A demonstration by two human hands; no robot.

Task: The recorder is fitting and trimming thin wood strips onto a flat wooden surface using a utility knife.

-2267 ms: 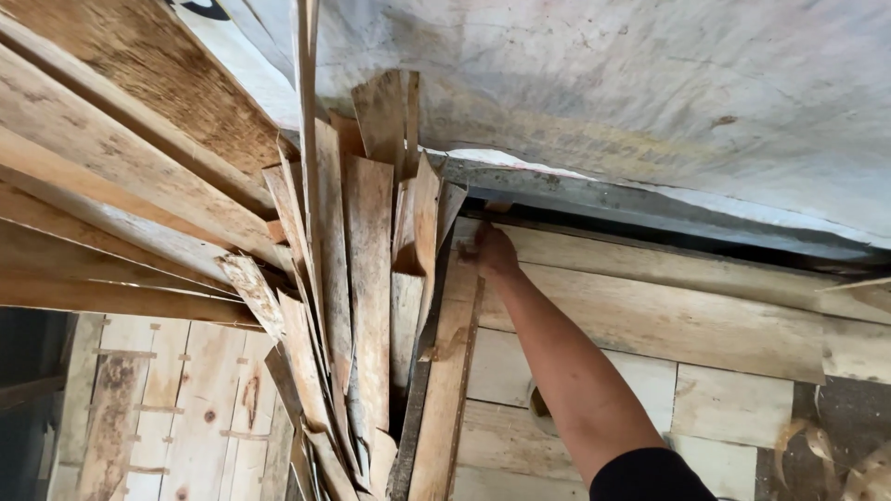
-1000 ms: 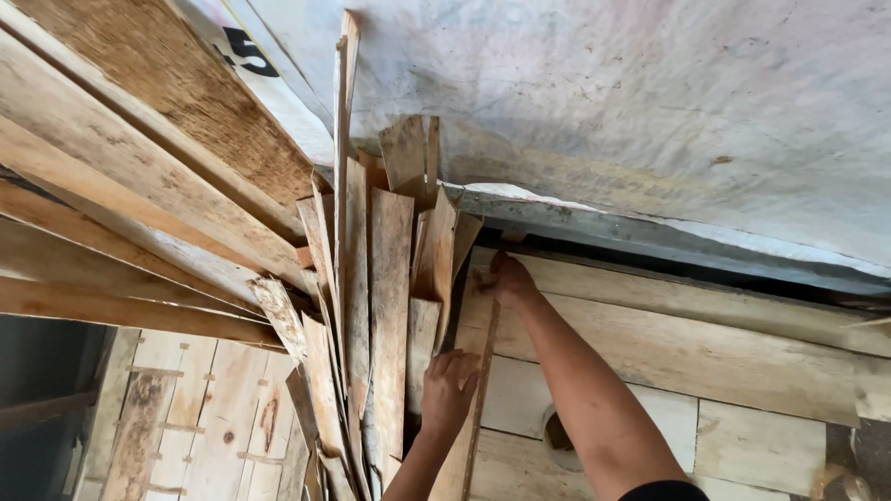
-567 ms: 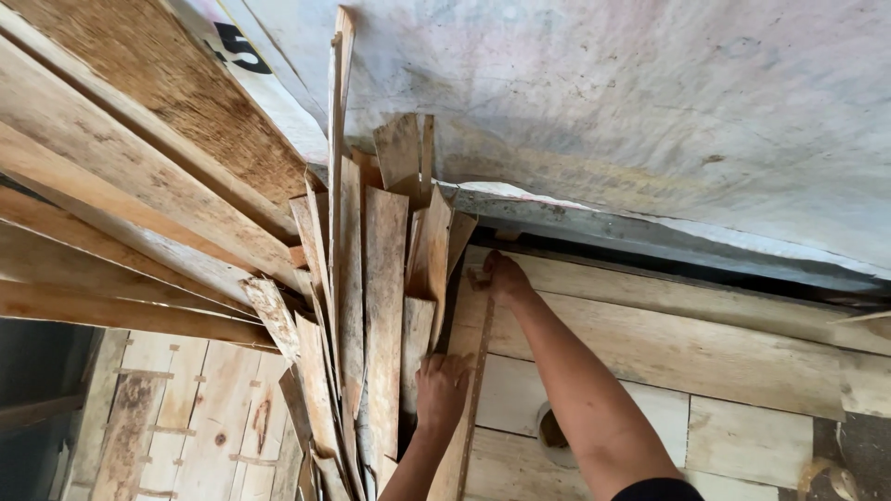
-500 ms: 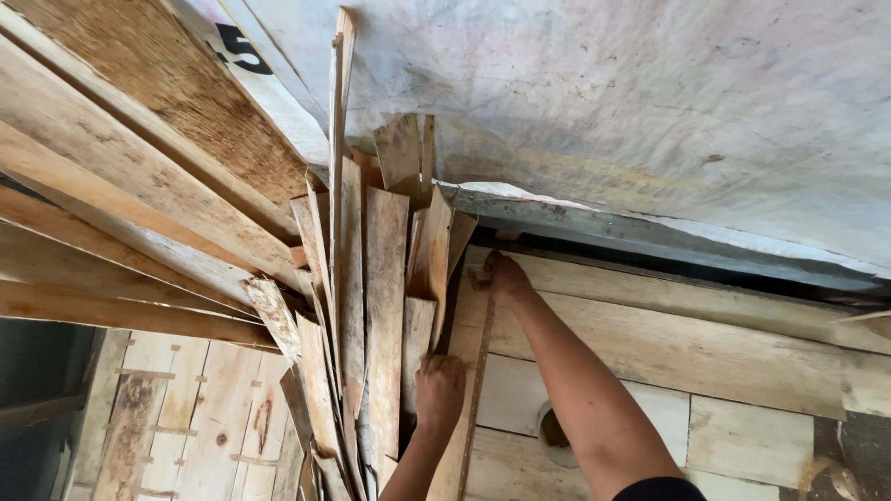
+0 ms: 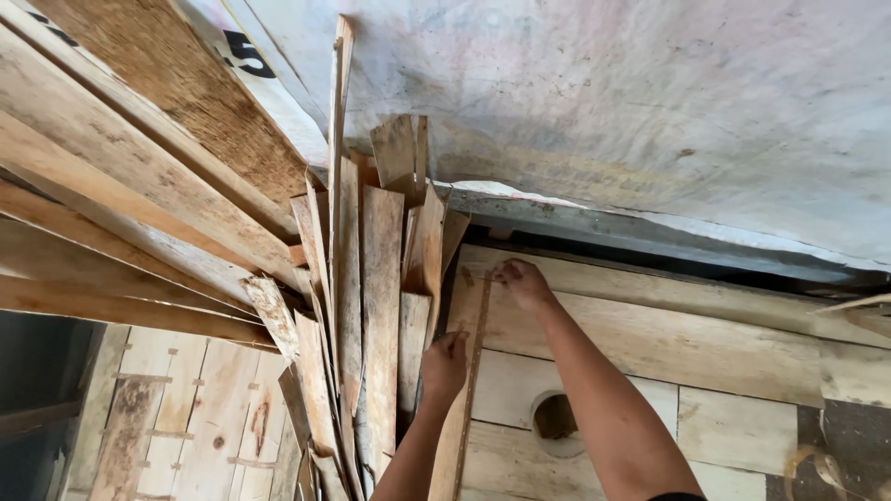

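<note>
A person's two hands grip a narrow wooden plank [image 5: 467, 371] standing upright at the right edge of a bundle of leaning boards [image 5: 367, 306]. The right hand [image 5: 522, 283] pinches its far end; the left hand [image 5: 445, 364] clasps it nearer, above a pale board floor [image 5: 742, 371] with a round hole [image 5: 555, 417].

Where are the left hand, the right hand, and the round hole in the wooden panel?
left hand [image 5: 445, 364], head view, back of the hand.
right hand [image 5: 522, 281], head view, knuckles.
round hole [image 5: 555, 417], head view, dark centre of the opening.
</note>
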